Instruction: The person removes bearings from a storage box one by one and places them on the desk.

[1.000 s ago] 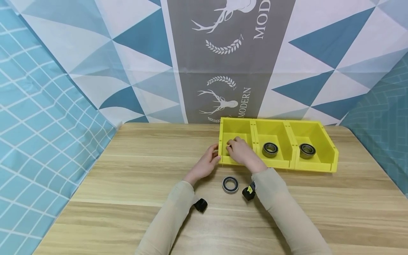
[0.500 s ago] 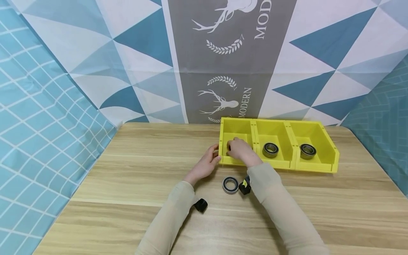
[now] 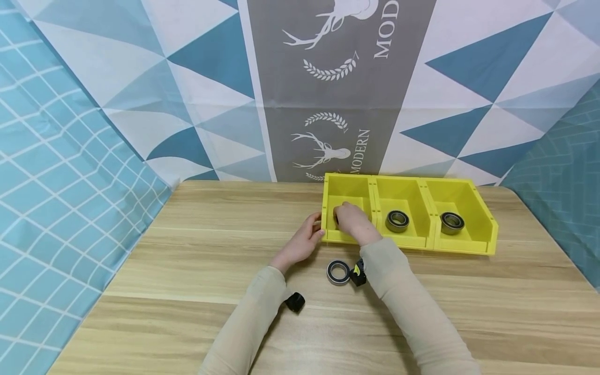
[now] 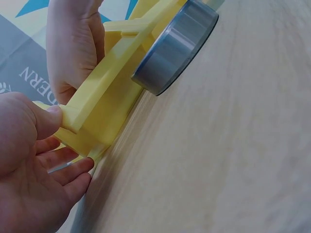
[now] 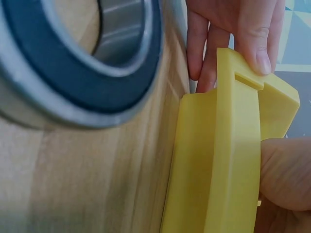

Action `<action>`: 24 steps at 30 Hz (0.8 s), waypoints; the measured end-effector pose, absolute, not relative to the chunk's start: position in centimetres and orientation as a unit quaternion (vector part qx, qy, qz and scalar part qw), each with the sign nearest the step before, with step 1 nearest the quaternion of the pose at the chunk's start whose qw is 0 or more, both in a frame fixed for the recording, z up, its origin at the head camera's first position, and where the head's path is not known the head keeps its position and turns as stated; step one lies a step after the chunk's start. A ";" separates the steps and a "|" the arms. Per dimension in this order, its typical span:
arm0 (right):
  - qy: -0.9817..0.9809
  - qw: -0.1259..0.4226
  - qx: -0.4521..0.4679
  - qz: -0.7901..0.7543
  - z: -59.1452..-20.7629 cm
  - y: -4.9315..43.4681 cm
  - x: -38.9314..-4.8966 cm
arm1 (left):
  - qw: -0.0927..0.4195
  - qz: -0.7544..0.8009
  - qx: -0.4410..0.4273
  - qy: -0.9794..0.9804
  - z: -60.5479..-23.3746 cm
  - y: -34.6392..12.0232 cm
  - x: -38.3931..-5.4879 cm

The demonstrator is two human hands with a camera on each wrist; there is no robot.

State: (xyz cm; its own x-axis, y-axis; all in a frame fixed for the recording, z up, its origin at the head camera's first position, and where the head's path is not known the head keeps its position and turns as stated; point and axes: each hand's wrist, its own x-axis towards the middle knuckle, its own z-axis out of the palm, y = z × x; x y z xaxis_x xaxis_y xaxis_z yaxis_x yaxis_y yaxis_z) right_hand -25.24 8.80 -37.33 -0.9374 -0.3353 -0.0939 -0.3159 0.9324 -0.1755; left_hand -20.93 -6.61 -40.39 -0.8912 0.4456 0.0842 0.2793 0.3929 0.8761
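Observation:
My left hand (image 3: pixel 305 240) holds the front left corner of a row of yellow bins (image 3: pixel 349 239), thumb on the front lip (image 4: pixel 73 114) and fingers along the outer side. My right hand (image 3: pixel 354 221) reaches down into the left compartment with bent fingers. A dark sliver shows at its fingertips; the front wall hides them in both wrist views, so I cannot tell what they hold. One ball bearing (image 3: pixel 397 221) sits in the middle compartment and another ball bearing (image 3: pixel 452 223) in the right one. In front of the bins a third ball bearing (image 3: pixel 338 272) lies flat on the table.
Black wrist cameras hang under both sleeves, the left camera (image 3: pixel 295 302) over the wood table (image 3: pixel 197 276) and the right camera (image 3: pixel 358 274) right beside the loose bearing. Behind the table's back edge hangs a patterned cloth (image 3: pixel 328 104).
My right hand has shifted slightly within the left compartment, its forearm and wrist camera swinging left toward the loose bearing. My left hand and the bins have stayed in place.

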 end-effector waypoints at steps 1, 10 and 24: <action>0.981 0.060 -0.164 -0.080 -37.4 8.8 -25.2 | 0.082 0.505 0.220 0.831 -40.0 -6.6 -20.6; 0.983 0.044 -0.152 -0.094 -37.9 8.7 -25.2 | 0.082 0.510 0.222 0.827 -40.5 -6.5 -21.0; 0.985 0.028 -0.135 -0.103 -38.4 8.6 -25.3 | 0.081 0.495 0.208 0.839 -42.8 -6.7 -22.4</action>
